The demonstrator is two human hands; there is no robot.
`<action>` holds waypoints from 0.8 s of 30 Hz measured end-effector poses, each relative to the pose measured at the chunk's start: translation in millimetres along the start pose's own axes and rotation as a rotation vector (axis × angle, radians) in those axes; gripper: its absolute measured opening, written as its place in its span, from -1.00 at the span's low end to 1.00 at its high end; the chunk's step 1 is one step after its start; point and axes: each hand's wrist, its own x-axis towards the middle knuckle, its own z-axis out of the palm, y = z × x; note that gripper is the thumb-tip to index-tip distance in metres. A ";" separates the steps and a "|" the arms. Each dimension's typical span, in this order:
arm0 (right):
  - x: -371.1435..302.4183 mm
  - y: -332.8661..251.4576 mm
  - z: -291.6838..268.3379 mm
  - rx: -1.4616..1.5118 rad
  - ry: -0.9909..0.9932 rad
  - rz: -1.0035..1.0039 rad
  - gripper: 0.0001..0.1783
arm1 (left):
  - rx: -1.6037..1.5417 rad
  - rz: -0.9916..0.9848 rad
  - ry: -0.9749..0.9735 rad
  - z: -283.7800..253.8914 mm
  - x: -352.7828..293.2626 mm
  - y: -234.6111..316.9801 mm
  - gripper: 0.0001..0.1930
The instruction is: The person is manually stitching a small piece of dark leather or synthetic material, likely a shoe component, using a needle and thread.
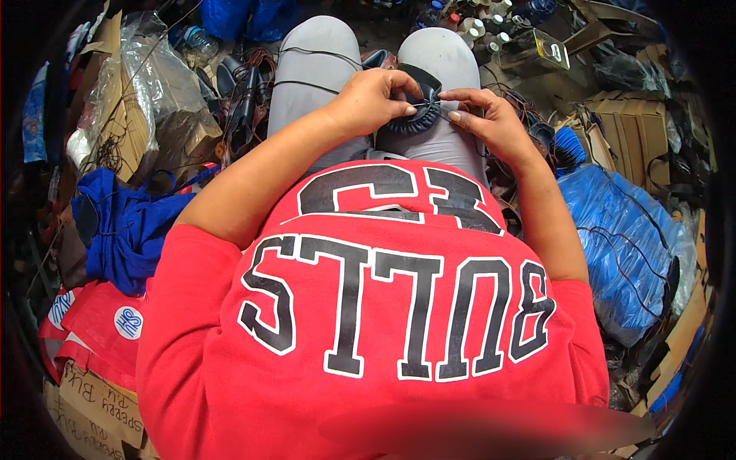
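A dark leather shoe upper [412, 123] with a gathered, pleated edge rests over my right thigh, close to the knee. My left hand [373, 100] pinches its left side between thumb and fingers. Across the opening runs a thin, light needle or thread [424, 103]; which of the two I cannot tell. At the right end of that line, my right hand [494, 123] has its forefinger tip against the upper's edge, with the thumb just below. Whatever those fingertips hold is too small to make out. Dark cord [318, 84] loops across my left leg.
Several small white-capped bottles [477, 29] stand beyond my right knee. Cardboard [632, 134] and a blue plastic-wrapped bundle [617, 245] lie at the right. At the left are clear plastic [165, 84], blue cloth [126, 222] and a red bag [96, 314]. Loose cords surround my legs.
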 end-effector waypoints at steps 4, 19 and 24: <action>6.3 1.8 -0.4 0.028 -0.011 0.046 -0.74 | -0.139 0.023 -0.013 8.2 8.1 -7.0 -0.81; 18.5 -3.6 -30.9 -0.261 0.001 -0.113 -0.80 | 0.579 0.347 -0.019 -31.8 -4.3 24.1 -0.91; 5.4 -5.2 -15.9 0.060 -0.033 0.036 -0.83 | 0.435 0.171 -0.101 -24.3 -8.1 34.6 -0.90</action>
